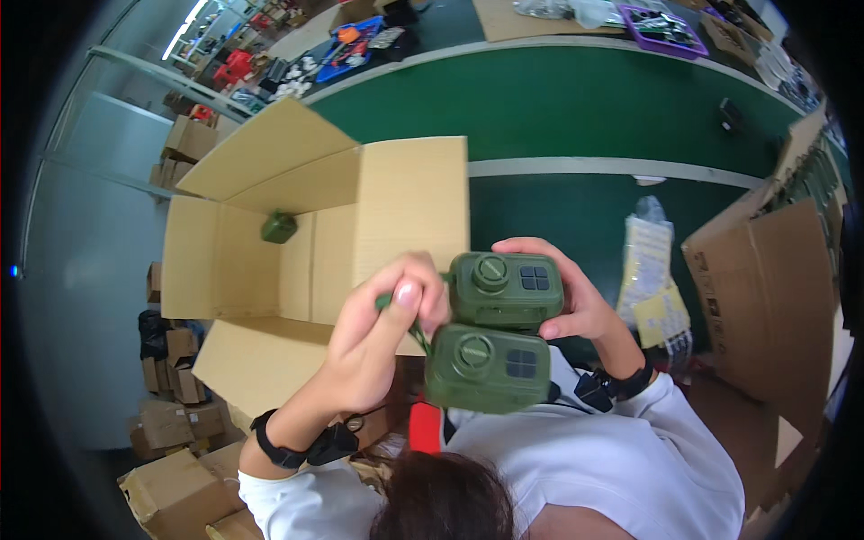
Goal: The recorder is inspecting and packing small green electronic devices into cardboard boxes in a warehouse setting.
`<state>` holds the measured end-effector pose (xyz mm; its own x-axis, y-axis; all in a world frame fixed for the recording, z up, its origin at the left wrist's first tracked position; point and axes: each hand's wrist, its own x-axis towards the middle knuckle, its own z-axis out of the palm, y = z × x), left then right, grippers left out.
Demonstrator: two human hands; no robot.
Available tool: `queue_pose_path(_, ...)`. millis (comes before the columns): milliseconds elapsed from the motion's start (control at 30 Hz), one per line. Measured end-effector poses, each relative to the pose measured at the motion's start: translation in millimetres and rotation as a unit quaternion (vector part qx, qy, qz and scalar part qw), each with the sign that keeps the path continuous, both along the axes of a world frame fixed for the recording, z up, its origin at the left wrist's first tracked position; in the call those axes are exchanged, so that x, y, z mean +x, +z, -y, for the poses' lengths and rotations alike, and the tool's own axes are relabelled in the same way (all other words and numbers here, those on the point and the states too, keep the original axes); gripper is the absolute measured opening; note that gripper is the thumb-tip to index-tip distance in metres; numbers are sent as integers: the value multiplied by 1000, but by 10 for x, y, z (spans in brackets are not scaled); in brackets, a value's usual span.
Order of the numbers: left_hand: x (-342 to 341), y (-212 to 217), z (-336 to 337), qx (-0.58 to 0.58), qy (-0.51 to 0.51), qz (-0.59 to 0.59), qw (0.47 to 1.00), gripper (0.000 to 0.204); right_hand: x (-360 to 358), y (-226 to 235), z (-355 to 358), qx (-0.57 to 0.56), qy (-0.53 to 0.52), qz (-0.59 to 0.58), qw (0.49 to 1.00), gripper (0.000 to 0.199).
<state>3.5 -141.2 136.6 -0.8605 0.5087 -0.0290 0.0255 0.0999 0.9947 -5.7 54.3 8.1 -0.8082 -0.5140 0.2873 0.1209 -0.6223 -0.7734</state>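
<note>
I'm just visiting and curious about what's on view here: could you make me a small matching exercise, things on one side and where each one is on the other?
Things:
1. upper green device
2. small green item
3. purple tray
4. lower green device

Places:
a. far side of the green table
b. gripped by the right hand
c. inside the open cardboard box
d. beside the left hand

Pairs: 1-b, 2-c, 3-a, 4-d

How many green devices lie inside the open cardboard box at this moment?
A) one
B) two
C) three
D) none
A: a single green device sits on the floor of the open cardboard box, while the two other green devices are stacked in the hands above it, the right hand gripping the upper one.
</note>
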Motion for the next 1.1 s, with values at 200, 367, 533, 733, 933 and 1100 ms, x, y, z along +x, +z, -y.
queue_pose_path(200,-75,-1053,-952,18,115,103,988,25,486,-392,-785,286,-252,-95,919,73)
queue_pose_path(367,-237,-2078,-1410,-25,101,72,992,27,615,-1107,-1127,336,-292,-20,895,72)
queue_pose_path(533,-314,-2545,-1695,40,96,-56,993,32,665,-1340,-1465,393,-366,-18,843,67)
queue_pose_path(733,-237,-3004,-1450,21,158,43,986,38,745,-1589,-1710,191,-439,116,870,65)
queue_pose_path(933,-135,-2341,-1555,-180,234,-224,929,56,754,-971,-1622,286,-482,9,828,76)
queue_pose_path(1100,301,-1698,-1847,141,-32,7,989,86,670,-311,-1333,436,-548,-125,703,77)
